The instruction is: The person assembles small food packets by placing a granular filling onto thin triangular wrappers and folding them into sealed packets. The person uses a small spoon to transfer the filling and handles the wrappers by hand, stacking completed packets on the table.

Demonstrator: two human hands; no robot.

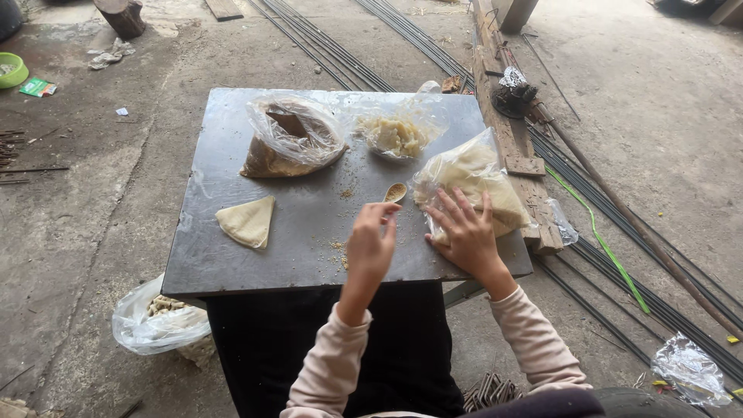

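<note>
A dark metal board [232,263] rests over my lap. My left hand [370,244] pinches the handle of a small spoon [395,192] loaded with brown filling. My right hand [464,232] lies fingers spread on a clear plastic bag of pale flat dough sheets [472,182] at the board's right edge. A folded triangular pastry [248,221] lies at the left of the board. At the back stand an open bag of brown filling [290,143] and an open bag of pale yellow mash [395,135].
A plastic bag with pale pieces [159,321] sits on the ground under the board's left corner. Long steel rods [619,224] and a wooden plank [503,124] run along the right. A green bowl [11,70] is far left. Crumpled foil [689,371] lies bottom right.
</note>
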